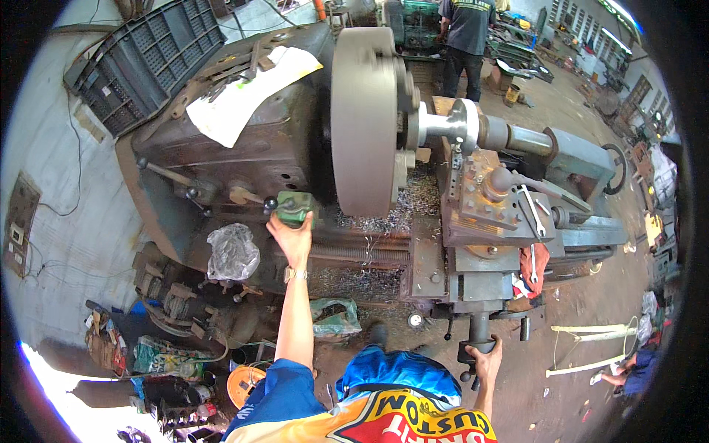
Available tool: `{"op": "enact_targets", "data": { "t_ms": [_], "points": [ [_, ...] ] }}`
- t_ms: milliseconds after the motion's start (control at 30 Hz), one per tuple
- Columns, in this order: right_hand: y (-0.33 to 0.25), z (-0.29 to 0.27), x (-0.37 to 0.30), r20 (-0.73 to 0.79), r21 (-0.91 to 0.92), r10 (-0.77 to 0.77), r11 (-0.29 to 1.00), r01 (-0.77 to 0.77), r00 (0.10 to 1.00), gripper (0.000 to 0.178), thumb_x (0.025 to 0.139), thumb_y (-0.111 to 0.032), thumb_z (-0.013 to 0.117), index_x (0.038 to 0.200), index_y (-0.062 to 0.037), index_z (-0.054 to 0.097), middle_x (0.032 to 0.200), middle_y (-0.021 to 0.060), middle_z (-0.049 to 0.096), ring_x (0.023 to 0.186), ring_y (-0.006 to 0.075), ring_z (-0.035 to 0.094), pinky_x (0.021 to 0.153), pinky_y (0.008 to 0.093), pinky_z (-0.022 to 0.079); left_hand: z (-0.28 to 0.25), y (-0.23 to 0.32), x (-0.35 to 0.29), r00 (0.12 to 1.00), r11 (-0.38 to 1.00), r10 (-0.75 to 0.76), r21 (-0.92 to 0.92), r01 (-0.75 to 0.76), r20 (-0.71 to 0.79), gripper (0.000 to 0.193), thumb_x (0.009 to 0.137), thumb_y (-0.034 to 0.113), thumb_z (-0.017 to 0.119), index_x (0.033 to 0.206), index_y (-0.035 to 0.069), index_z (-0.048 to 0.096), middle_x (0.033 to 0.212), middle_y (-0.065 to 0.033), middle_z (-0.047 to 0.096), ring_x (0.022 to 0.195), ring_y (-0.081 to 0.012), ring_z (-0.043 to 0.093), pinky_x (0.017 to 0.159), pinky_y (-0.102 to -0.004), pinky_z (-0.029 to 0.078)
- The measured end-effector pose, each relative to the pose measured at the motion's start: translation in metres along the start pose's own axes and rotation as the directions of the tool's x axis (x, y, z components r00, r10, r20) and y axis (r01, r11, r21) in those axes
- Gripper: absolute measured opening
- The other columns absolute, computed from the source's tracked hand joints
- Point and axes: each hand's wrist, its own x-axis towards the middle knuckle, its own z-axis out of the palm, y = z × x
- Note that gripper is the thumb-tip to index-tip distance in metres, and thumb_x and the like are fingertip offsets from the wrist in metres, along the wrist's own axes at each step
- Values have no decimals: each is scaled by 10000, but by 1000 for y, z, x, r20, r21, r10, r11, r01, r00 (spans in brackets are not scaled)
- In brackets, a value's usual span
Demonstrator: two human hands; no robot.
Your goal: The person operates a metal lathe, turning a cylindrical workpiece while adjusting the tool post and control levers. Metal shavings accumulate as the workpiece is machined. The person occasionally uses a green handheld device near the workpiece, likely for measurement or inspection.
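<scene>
Right hand grips a handwheel, likely stiff, best held under those fingers. Left hand touches a green box, grip unclear.

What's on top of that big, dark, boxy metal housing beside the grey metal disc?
The housing carries a white sheet and several dark metal pieces. Anything beneath the sheet is hidden; whether the dark plastic crate alongside rests on the housing, I cannot tell.

One large, round, grey metal chuck, one small, boxy green block, two long silver metal spanners, one crumpled red cloth, one dark, slatted plastic crate, one white rectangular sheet and one pale metal wristwatch were counted.
</scene>
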Motion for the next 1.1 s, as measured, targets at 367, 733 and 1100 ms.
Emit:
{"op": "enact_targets", "data": {
  "t_ms": [367, 733, 1100],
  "points": [
    [5, 3, 1, 10, -12, 2, 1000, -2, 1000, 881, 549, -282, 834, 1292, 46, 491, 1174, 267, 586, 1082, 387, 578, 958, 425, 440, 0, 37, 0, 974, 947, 123, 273, -172, 188, 918, 617, 236, 882, 1356, -13, 396, 1216, -232, 446, 1136, -416, 467, 979, -494, 418],
    [0, 1, 0, 17, 55, 24, 998, -25, 1000, 884, 544, -274, 839, 1284, 64, 491, 1171, 263, 588, 1086, 381, 575, 951, 425, 442, -13, 15, 35, 999, 997, -27, -67, 25, -28, 635, 678, 280, 881, 1105, -97, 599, 1060, -249, 639, 1002, -393, 623, 881, -438, 491],
    [5, 4, 3, -6, 13, 8, 1000, -8, 1000, 851, 537, -259, 837, 1264, 34, 505, 1158, 247, 591, 1085, 382, 568, 957, 437, 436, -25, -10, 50, 950, 919, -281, -250, 307, 135, 669, 769, 285, 841, 1204, -114, 525, 1122, -215, 658, 1037, -272, 634, 917, -369, 477]
  ]
}}
